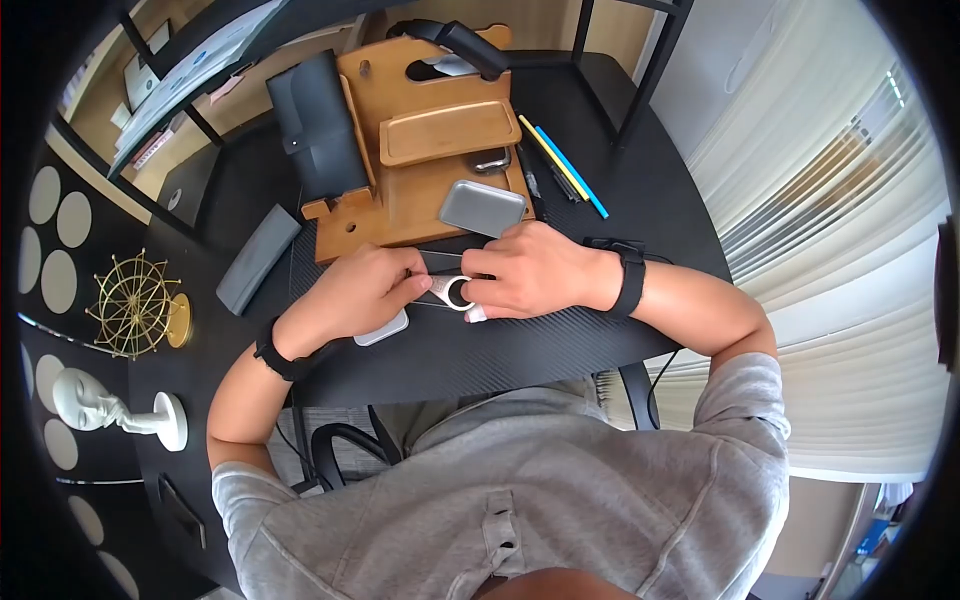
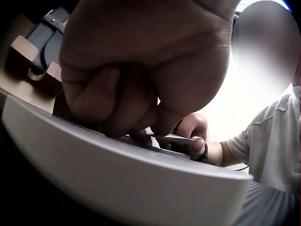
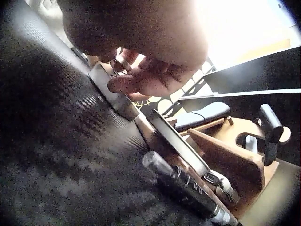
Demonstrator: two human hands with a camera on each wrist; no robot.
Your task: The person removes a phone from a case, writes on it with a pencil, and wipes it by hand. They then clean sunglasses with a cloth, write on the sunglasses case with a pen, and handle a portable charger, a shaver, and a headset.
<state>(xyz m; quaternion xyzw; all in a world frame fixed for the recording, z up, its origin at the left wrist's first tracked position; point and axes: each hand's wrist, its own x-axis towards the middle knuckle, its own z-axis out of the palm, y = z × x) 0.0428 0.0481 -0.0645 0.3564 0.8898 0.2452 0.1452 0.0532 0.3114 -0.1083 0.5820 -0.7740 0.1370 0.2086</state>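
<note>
Between both hands, low over the desk, is a small silvery flat piece with a ring-shaped end [image 1: 453, 290]. My left hand [image 1: 362, 290] pinches its narrow end between thumb and curled fingers. At the ring my right hand [image 1: 530, 270] holds the other end, and one of its fingertips has a white covering. The piece's metal ring [image 3: 123, 63] also shows in the right wrist view. A shallow grey tin [image 1: 440, 262] lies beneath the hands, partly hidden by them. Under the left wrist a rounded white case [image 1: 383, 331] pokes out; its pale side [image 2: 141, 174] fills the left wrist view's lower part.
Behind the hands, a wooden organizer stand [image 1: 400, 215] carries a black pouch [image 1: 318, 125], and a grey metal tray [image 1: 483, 207] leans at its front. Pencils [image 1: 570, 170] and a marker [image 3: 183, 188] lie right. A grey case [image 1: 258, 260] and gold wheel ornament [image 1: 135, 305] are left.
</note>
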